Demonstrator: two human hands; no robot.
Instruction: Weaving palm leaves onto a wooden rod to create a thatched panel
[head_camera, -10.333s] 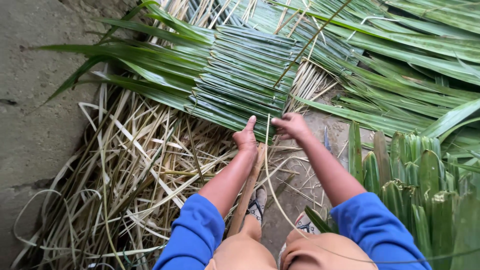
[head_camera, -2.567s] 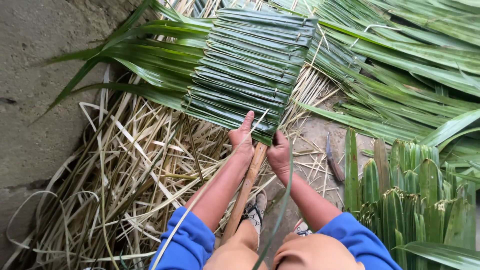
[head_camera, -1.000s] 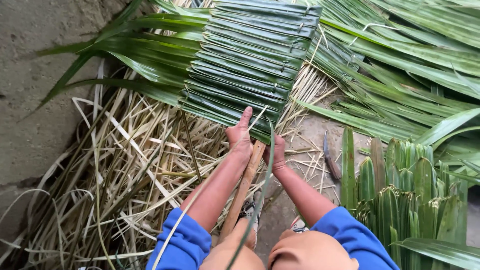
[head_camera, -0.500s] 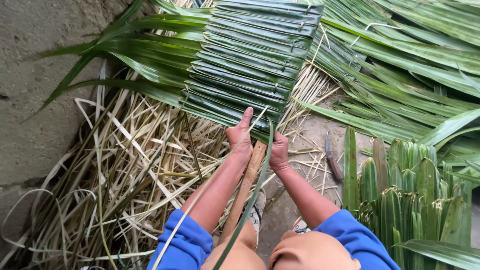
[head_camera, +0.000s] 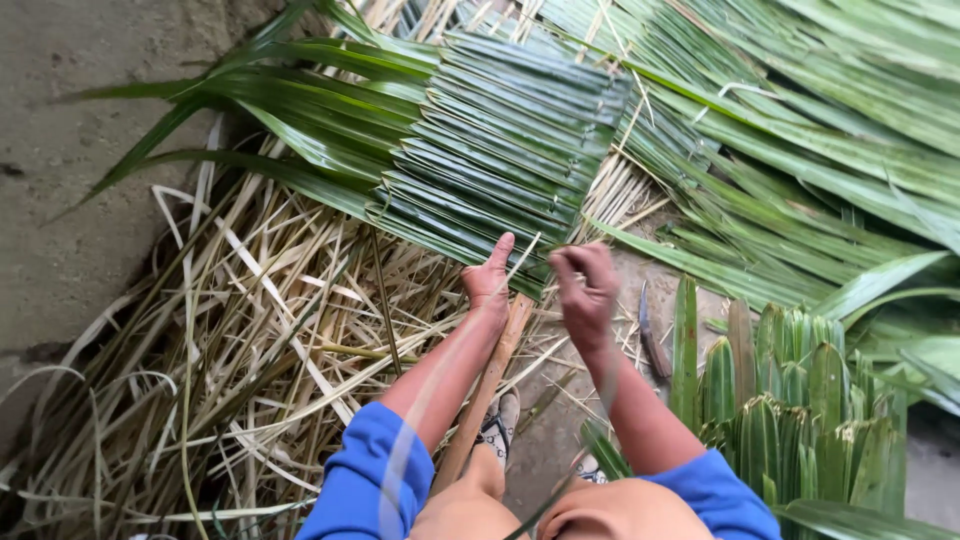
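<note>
Grey concrete floor (head_camera: 70, 200) is seen at the far left, and beside it a heap of dry pale leaf strips (head_camera: 230, 350) is spread out. Above the heap, a panel of folded green palm leaves (head_camera: 500, 160) is laid flat, with loose leaf tips pointing to the left.

The left hand (head_camera: 490, 282) is placed at the near edge of this panel, where a wooden stick (head_camera: 490, 380) runs down toward the person's feet. The thumb is raised, and the other fingers are pressed on the stick and the leaf edge; it cannot be told whether the grip is closed around the stick or only resting on it. A sandal (head_camera: 497, 430) is visible just beside the stick.

The right hand (head_camera: 585, 290) is held just beside the left one, a little above the ground, and is blurred. Its fingers are curled as in a clenched grip, but what is pinched there cannot be made out.

Near the right hand, a dark knife (head_camera: 652, 335) is lying on the ground. Further right, a bundle of folded green leaves (head_camera: 800, 400) is stacked, and long green fronds (head_camera: 840, 130) are spread above it.
</note>
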